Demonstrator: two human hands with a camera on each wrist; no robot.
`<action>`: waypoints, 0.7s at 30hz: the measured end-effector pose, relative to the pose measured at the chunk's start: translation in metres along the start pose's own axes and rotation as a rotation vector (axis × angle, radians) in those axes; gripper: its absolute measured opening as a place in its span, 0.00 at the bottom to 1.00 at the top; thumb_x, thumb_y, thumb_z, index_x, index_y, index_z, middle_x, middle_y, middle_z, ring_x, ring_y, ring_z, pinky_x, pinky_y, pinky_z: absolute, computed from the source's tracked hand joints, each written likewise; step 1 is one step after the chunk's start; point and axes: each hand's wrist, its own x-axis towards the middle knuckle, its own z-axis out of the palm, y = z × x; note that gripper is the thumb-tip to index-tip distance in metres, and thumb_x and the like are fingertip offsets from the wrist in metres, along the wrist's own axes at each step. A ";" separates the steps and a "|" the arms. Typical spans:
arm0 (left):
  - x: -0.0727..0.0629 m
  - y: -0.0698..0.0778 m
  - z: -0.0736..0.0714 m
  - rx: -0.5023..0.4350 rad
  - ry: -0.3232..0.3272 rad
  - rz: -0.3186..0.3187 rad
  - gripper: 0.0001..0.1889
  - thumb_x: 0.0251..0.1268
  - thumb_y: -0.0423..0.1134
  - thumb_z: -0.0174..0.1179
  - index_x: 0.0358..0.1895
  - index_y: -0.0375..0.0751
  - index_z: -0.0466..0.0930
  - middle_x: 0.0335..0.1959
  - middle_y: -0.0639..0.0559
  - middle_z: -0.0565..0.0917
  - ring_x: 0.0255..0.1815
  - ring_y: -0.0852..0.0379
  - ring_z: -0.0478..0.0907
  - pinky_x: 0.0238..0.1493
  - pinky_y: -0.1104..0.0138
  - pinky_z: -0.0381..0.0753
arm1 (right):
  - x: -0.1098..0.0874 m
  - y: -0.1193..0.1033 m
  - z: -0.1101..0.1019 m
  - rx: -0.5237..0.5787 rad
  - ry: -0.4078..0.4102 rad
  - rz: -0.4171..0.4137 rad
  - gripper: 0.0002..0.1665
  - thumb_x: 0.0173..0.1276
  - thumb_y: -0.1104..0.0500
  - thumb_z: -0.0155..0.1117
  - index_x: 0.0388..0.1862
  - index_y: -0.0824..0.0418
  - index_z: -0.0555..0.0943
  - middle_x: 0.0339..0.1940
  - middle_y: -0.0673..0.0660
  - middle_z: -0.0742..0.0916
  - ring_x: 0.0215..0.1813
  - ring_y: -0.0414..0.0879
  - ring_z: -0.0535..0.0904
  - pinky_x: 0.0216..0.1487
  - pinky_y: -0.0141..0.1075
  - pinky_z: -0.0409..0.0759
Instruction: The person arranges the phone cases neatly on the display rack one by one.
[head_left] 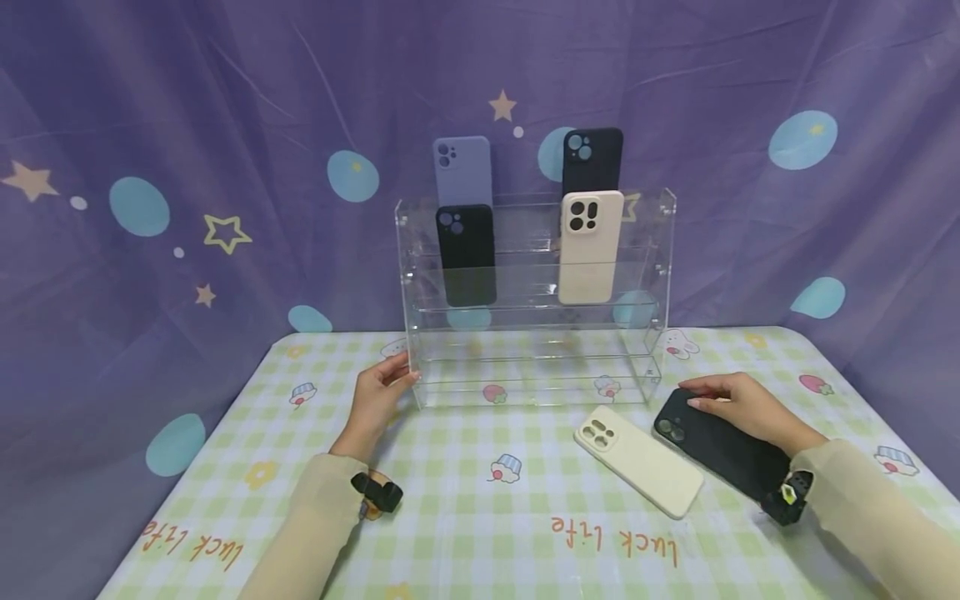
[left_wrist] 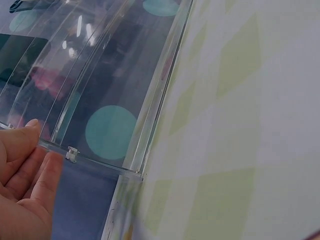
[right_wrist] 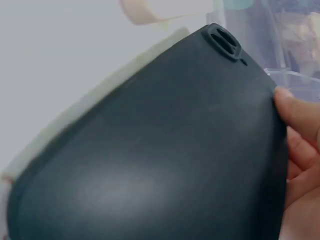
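Observation:
A clear acrylic display rack (head_left: 525,383) with stepped shelves stands at the back of the table. My left hand (head_left: 377,396) pinches the edge of its left side panel; the left wrist view shows the thumb (left_wrist: 31,128) on one face and fingers behind. At the right, my right hand (head_left: 750,408) grips the long edge of a black phone case (head_left: 723,442), its thumb (right_wrist: 286,97) near the camera-cutout end. Beside that case a cream phone case (head_left: 645,467) lies on the cloth, camera cutouts toward the rack.
The rack's upper tiers hold a lavender phone case (head_left: 463,175) behind a black one (head_left: 468,258) at left, and a dark phone case (head_left: 600,162) behind a pale pink one (head_left: 588,262) at right. A checked tablecloth (head_left: 450,533) covers the table; a purple curtain (head_left: 225,100) hangs behind.

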 end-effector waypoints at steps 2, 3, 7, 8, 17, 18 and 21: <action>0.000 -0.001 0.001 -0.009 -0.001 0.000 0.23 0.59 0.29 0.63 0.59 0.31 0.74 0.58 0.36 0.76 0.44 0.66 0.74 0.43 0.81 0.76 | 0.001 -0.002 -0.003 0.023 -0.011 0.016 0.19 0.66 0.62 0.62 0.53 0.73 0.79 0.46 0.67 0.85 0.41 0.28 0.79 0.39 0.27 0.79; 0.000 -0.001 0.001 -0.014 -0.001 0.000 0.22 0.59 0.29 0.63 0.59 0.31 0.74 0.58 0.36 0.76 0.44 0.66 0.74 0.43 0.81 0.76 | 0.001 -0.004 -0.004 0.035 -0.019 0.020 0.19 0.66 0.62 0.62 0.53 0.73 0.78 0.46 0.67 0.85 0.41 0.28 0.79 0.39 0.26 0.79; 0.000 -0.001 0.001 -0.022 0.000 0.009 0.22 0.59 0.29 0.62 0.58 0.31 0.74 0.57 0.36 0.77 0.43 0.67 0.74 0.42 0.81 0.76 | 0.002 -0.012 -0.011 0.068 -0.028 0.028 0.20 0.67 0.61 0.61 0.53 0.74 0.78 0.47 0.68 0.85 0.42 0.28 0.79 0.39 0.25 0.80; 0.000 -0.001 0.001 -0.024 -0.001 0.010 0.22 0.59 0.29 0.62 0.58 0.30 0.74 0.57 0.35 0.77 0.43 0.67 0.74 0.42 0.81 0.76 | 0.002 -0.014 -0.012 0.072 -0.022 0.030 0.20 0.67 0.61 0.61 0.53 0.74 0.78 0.47 0.68 0.85 0.41 0.28 0.79 0.39 0.25 0.79; 0.000 -0.002 0.002 -0.027 0.003 0.012 0.22 0.59 0.29 0.63 0.58 0.31 0.75 0.56 0.36 0.77 0.43 0.66 0.75 0.42 0.80 0.77 | 0.012 -0.046 -0.025 0.101 0.128 0.009 0.20 0.66 0.60 0.62 0.54 0.70 0.79 0.50 0.68 0.83 0.42 0.26 0.79 0.39 0.20 0.78; 0.000 -0.002 0.002 -0.029 0.005 0.013 0.22 0.59 0.28 0.63 0.58 0.31 0.75 0.56 0.36 0.77 0.43 0.66 0.75 0.42 0.80 0.77 | 0.014 -0.050 -0.025 0.109 0.138 0.013 0.20 0.67 0.59 0.62 0.55 0.70 0.78 0.51 0.68 0.83 0.42 0.25 0.79 0.39 0.20 0.78; 0.001 -0.003 0.002 -0.031 0.004 0.019 0.22 0.58 0.28 0.63 0.58 0.30 0.75 0.56 0.35 0.77 0.43 0.65 0.75 0.42 0.80 0.77 | 0.020 -0.064 -0.024 0.132 0.162 0.053 0.23 0.68 0.55 0.61 0.57 0.67 0.77 0.52 0.67 0.82 0.41 0.24 0.78 0.39 0.20 0.77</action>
